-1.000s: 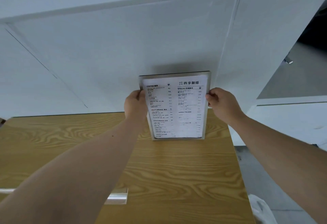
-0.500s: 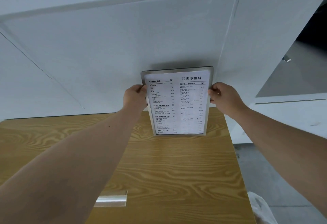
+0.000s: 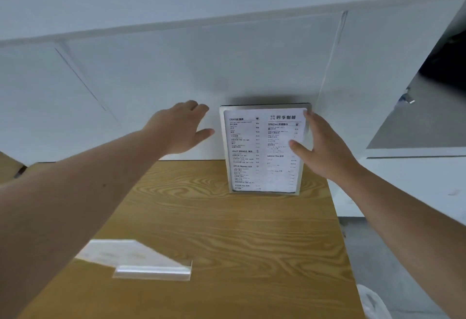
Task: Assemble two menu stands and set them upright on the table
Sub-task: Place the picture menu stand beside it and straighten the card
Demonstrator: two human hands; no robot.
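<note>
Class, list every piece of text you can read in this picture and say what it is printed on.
All on the sheet in the menu stand:
"COFFEE"
"SPECIAL"
"FRUIT DRINKS"
"COLD DRINKS"
"GREEN TEA"
"WINTER TEA", faint
Chinese heading, top right: too blurred to be sure
Item lines and prices: too small
Sheet lying nearer: print blurred

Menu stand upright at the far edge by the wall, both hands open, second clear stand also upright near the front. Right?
Not quite. In the head view the second clear stand lies flat on the table. The menu stand is upright by the wall; left hand and right hand are open.
</note>
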